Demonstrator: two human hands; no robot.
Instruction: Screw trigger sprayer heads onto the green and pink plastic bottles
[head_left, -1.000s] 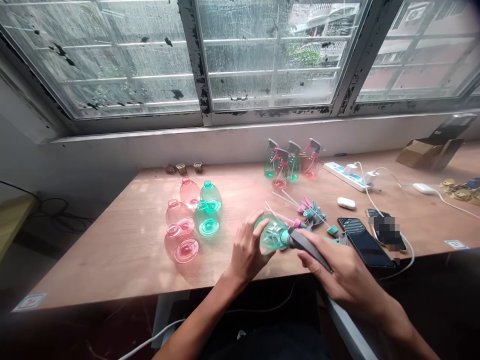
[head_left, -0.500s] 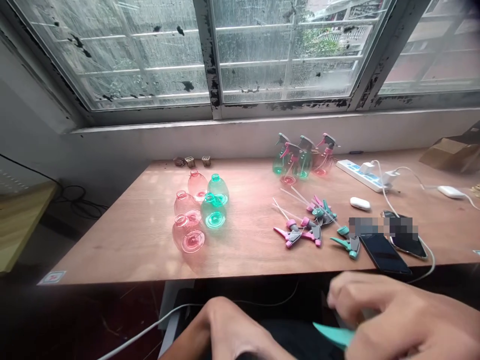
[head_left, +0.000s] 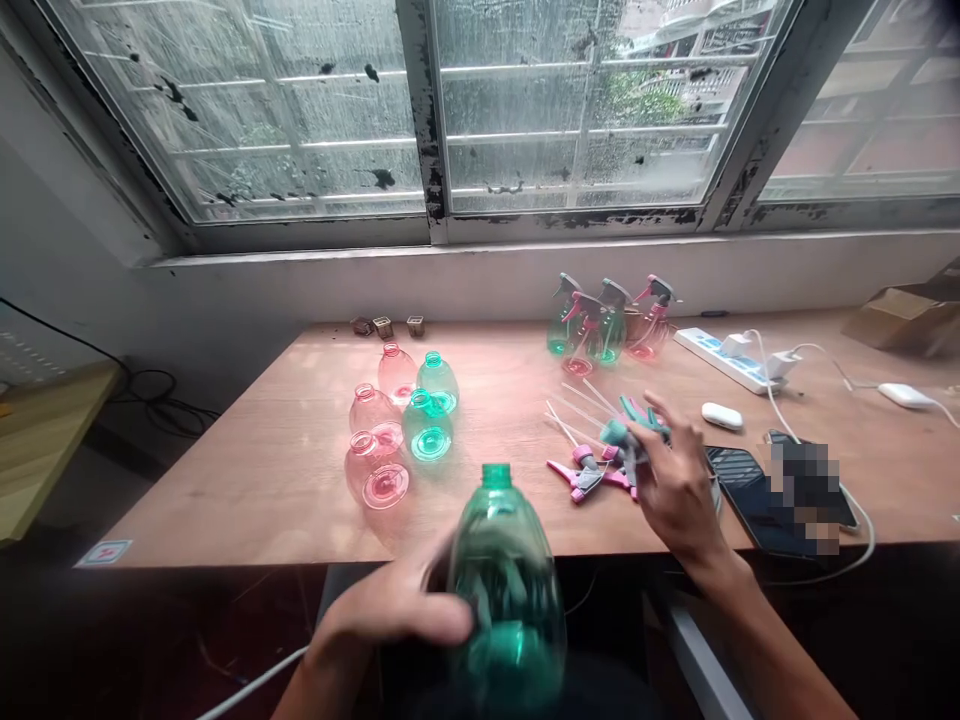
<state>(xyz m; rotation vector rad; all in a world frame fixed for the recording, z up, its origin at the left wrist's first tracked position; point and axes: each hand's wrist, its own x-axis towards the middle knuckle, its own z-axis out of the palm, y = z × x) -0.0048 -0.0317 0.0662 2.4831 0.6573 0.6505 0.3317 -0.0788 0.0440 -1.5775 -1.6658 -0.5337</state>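
Under half done, I'd say. Four spray bottles (head_left: 613,338) with heads on, two green, two pink, by the worktop's (head_left: 247,480) back edge. Six headless: three pink bottles (head_left: 386,482) and two green ones (head_left: 427,427) toward the left edge, plus one green bottle (head_left: 506,590), mouth up, wrapped in the left hand (head_left: 405,605) at the near edge. Right hand (head_left: 679,480) pinching a teal spray head (head_left: 616,433); pile beneath overlaps, can't count.

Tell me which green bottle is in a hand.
The large-looking green bottle in the left hand, nearest the camera; the other green bottles stand on the table.
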